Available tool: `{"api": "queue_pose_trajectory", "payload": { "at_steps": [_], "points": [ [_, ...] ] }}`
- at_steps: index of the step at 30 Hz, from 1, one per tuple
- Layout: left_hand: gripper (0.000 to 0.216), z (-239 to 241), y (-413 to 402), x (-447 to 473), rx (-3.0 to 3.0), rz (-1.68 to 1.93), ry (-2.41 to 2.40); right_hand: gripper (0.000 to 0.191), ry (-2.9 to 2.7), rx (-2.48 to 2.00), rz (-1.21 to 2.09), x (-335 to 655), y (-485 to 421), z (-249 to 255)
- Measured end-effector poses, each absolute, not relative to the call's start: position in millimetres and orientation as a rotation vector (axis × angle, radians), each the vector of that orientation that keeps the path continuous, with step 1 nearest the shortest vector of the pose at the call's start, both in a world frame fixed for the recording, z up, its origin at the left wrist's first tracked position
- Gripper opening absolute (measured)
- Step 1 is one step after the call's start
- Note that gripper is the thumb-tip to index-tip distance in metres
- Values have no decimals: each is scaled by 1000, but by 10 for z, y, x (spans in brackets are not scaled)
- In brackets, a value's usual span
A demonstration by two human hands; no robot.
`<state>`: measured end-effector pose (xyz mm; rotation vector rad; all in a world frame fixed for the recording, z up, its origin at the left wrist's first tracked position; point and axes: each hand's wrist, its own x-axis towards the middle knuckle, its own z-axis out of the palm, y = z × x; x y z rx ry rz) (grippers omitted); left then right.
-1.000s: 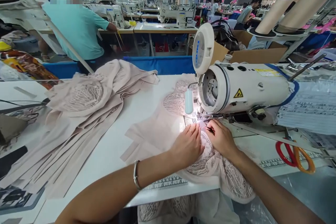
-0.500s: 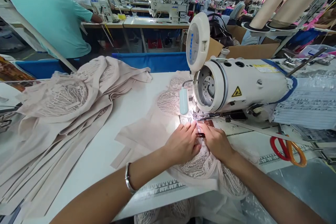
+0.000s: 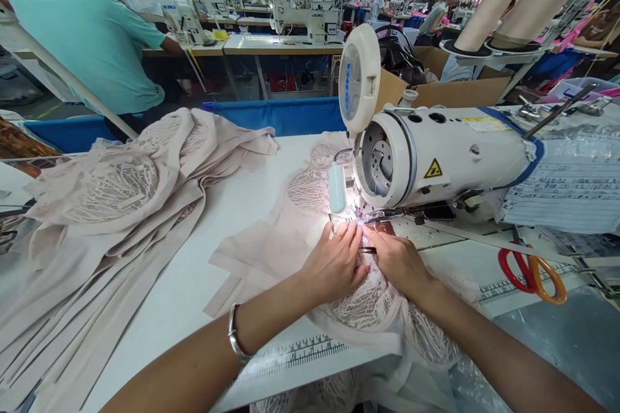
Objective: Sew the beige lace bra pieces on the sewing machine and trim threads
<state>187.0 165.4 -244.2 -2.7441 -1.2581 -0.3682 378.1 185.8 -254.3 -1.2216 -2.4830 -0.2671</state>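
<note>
A pale pink lace bra [image 3: 361, 303] lies across the sewing table, running under the needle area of a white sewing machine [image 3: 455, 148]. My left hand [image 3: 334, 258] bears on the cloth just in front of the needle, fingers together and bent over it, thumb tucked below. To its right, my right hand [image 3: 400, 261] pinches the lace edge, its fingertips almost meeting the left ones. A small lamp [image 3: 337, 187] lights the fingertips. The presser foot and needle are hard to make out in the glare.
A heap of similar pink lace pieces [image 3: 121, 187] covers the table's left. Scissors with red and orange handles [image 3: 533, 274] lie at right, near a handwritten sheet [image 3: 566, 187]. Thread cones [image 3: 487, 16] stand behind. A person in a turquoise shirt [image 3: 87, 45] sits ahead, left.
The whole view has shifted slightly. Both hands stay at the needle on the lace, with the left fingers a little more extended toward the machine.
</note>
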Motion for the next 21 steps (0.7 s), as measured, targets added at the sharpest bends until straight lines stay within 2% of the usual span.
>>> {"api": "queue_pose_trajectory", "payload": {
  "at_steps": [7, 13, 18, 21],
  "points": [
    [62, -2476, 1690, 1857, -2695, -367, -1251, 47, -2540, -1383, -117, 3754, 1876, -2486],
    [41, -2431, 1578, 1901, -2689, -237, -892, 13, -2359, -1496, 138, 3824, 1892, -2426],
    [41, -2391, 1540, 1896, -2812, -181, -999, 35, -2356, -1287, 253, 3880, 1863, -2412],
    [36, -2380, 1627, 1847, -2881, -232, -1056, 40, -2393, -1292, 249, 3854, 1870, -2400]
  ]
}}
